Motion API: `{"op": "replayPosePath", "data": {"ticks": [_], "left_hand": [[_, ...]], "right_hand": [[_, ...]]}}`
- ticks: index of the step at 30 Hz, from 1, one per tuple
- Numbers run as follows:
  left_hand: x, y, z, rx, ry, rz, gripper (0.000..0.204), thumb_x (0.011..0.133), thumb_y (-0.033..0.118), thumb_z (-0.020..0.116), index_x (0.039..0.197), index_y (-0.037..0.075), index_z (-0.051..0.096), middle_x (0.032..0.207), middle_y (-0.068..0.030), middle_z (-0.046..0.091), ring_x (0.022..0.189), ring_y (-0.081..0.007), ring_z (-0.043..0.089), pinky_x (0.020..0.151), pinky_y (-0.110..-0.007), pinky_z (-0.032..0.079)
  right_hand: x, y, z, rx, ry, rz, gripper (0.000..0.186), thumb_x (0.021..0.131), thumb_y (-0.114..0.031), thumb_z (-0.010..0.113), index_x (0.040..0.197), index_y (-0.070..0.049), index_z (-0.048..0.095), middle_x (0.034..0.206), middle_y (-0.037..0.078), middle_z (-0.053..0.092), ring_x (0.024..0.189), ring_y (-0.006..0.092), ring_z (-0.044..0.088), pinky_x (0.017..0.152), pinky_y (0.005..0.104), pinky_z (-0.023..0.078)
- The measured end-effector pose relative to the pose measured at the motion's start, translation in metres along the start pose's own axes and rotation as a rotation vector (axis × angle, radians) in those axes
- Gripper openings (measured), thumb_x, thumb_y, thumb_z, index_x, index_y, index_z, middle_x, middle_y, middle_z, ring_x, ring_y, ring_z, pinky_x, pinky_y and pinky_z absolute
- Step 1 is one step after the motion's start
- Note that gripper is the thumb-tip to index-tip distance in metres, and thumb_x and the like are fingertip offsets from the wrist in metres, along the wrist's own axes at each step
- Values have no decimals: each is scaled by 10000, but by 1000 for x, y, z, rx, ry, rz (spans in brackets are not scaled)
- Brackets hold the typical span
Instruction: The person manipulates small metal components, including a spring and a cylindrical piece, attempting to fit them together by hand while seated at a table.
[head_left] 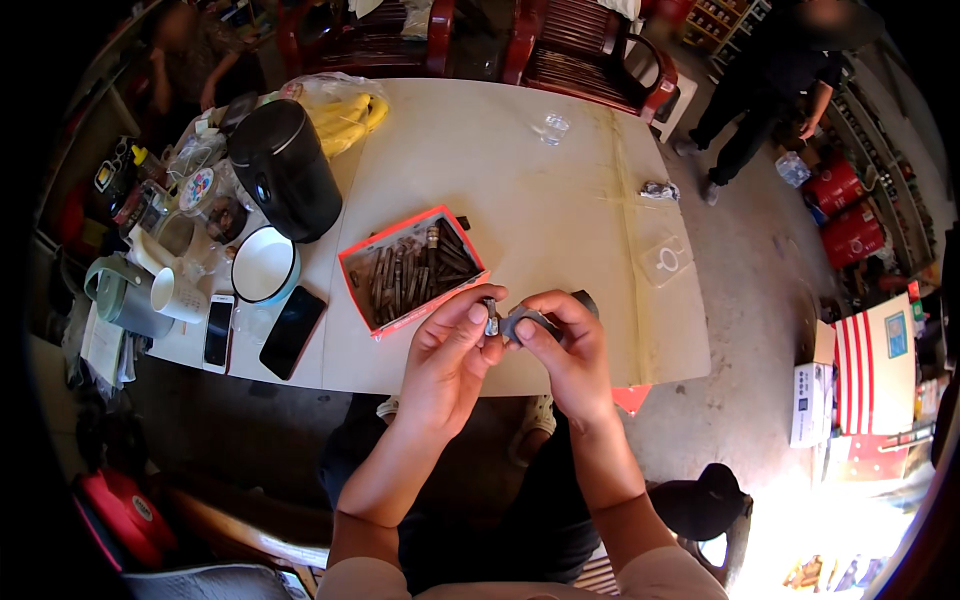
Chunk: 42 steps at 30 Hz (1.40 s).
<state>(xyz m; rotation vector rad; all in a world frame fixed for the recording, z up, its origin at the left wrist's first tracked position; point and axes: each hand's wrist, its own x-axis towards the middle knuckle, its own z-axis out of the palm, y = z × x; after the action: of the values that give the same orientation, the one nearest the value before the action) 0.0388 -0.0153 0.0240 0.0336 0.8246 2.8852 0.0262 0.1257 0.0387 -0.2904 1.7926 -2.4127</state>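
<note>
My left hand [452, 345] is closed, pinching a small shiny metal piece [491, 316] between thumb and fingers. My right hand [565, 345] grips a thin dark-grey folded piece [530, 321], perhaps sandpaper, whose kind I cannot confirm. Its edge is close to the metal piece; whether they touch is hard to tell. Just beyond both hands, to the left, sits an open red-edged cardboard box [357, 288] holding many dark, slim metal rods [405, 278]. Part of a dark object [584, 300] shows behind my right fingers, its kind hidden.
A black pitcher-like appliance [285, 170], a yellow bundle [347, 122], an enamel bowl [266, 264], a white cup [178, 296] and two phones [292, 333] crowd the table's left side. A clear plastic piece [667, 260] lies right. Two people are beyond the table; wooden chairs [585, 60] stand behind it.
</note>
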Motion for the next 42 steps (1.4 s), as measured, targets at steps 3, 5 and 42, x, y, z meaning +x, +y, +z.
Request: {"op": "replayPosePath", "data": {"ticks": [3, 5, 42], "left_hand": [[3, -3, 0, 12, 49, -8, 248, 952, 156, 561, 1146, 10, 611, 1000, -20, 629, 760, -73, 514, 692, -240, 443], [5, -4, -1, 29, 50, -13, 247, 952, 156, 562, 1144, 9, 611, 999, -20, 630, 764, -71, 517, 683, -230, 440], [1, -18, 9, 66, -12, 27, 238, 968, 147, 529, 1119, -12, 624, 816, 1, 563, 614, -50, 404, 583, -247, 479]], "right_hand": [[-1, -6, -2, -138, 0, -29, 125, 890, -55, 631, 990, 9, 593, 909, 36, 633, 852, 104, 604, 794, 272, 496], [0, -6, -3, -231, -15, -81, 118, 888, -43, 626, 988, 12, 594, 916, 37, 633, 875, 106, 606, 807, 270, 497], [3, 5, -2, -31, -8, -70, 148, 851, -1, 615, 811, -21, 475, 740, 34, 549, 554, 52, 504, 474, 200, 402]]}}
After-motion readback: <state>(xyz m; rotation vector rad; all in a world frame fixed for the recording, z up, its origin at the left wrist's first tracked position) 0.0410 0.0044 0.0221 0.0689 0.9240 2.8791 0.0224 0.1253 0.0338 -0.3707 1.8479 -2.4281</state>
